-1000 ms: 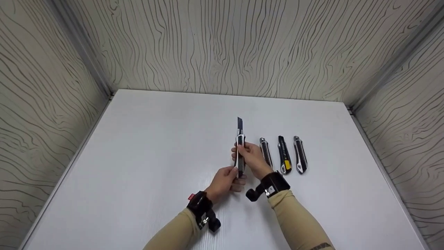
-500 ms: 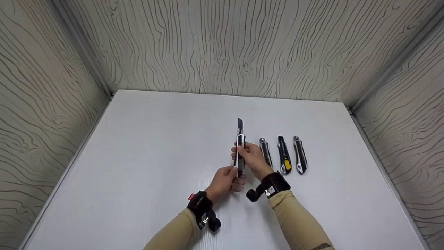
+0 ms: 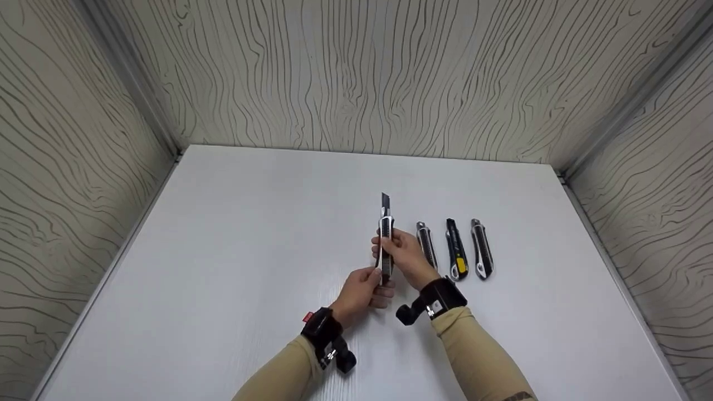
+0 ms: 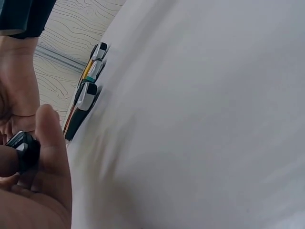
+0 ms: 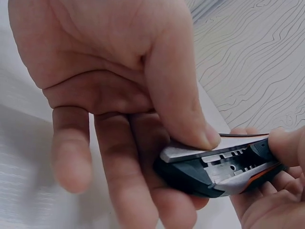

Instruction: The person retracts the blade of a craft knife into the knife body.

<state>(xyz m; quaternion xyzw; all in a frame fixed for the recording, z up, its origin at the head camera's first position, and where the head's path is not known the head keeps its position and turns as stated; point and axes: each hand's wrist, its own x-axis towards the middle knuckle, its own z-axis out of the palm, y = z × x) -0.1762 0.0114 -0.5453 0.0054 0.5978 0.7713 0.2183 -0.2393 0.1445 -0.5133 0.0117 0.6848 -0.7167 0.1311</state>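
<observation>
Between both hands, a utility knife (image 3: 386, 224) with a silver-and-black handle is held above the white table, its blade (image 3: 385, 201) pointing away from me. My right hand (image 3: 409, 257) grips the middle of the handle, thumb lying along its face. At the rear end, my left hand (image 3: 355, 294) pinches the handle between thumb and fingers. In the right wrist view, the right thumb (image 5: 287, 145) rests by the black slider (image 5: 261, 150) in the slot, and the left thumb (image 5: 205, 136) presses the handle near its dark end cap (image 5: 183, 176).
Three more utility knives lie side by side on the white table (image 3: 250, 234), right of my hands: a silver-black one (image 3: 425, 240) partly hidden by my right hand, a black one with yellow (image 3: 457, 249), and another silver-black one (image 3: 482, 249). Wood-patterned walls (image 3: 345, 78) enclose the table.
The blade of the held knife has slid back slightly, so less of it sticks out. The right thumb has shifted a little toward me; both hands stay otherwise in place.
</observation>
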